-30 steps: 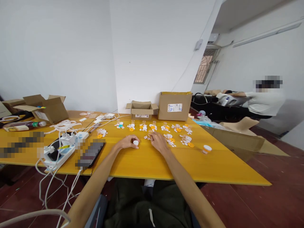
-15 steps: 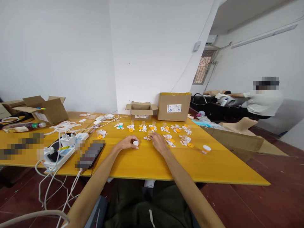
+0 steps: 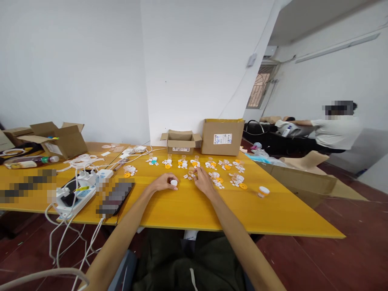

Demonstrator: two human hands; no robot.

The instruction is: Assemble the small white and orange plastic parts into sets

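On the near middle of the table, my left hand (image 3: 165, 182) is closed around a small round container (image 3: 173, 182), its whitish round end facing me. Further right, my right hand (image 3: 202, 180) reaches in among small white pieces (image 3: 189, 176) with dark marks, its fingers drawn together. Whatever its fingertips hold is too small to make out. Beyond both hands lie several little piles of white pieces, clear cups and orange rings, one pile with a teal ring (image 3: 154, 161). Apart at the right stands a capped clear jar (image 3: 263, 191) with a white lid and an orange band.
An open carton (image 3: 181, 144) and a taller closed box (image 3: 221, 137) stand along the wall. At left are a phone (image 3: 117, 198), a power strip (image 3: 87, 194) with loose cables and a bottle (image 3: 30, 162). A person (image 3: 335, 129) sits in the far right background.
My right hand has shifted slightly right and its fingers have changed position over the small pieces. The left hand keeps its hold on the container in the same place.
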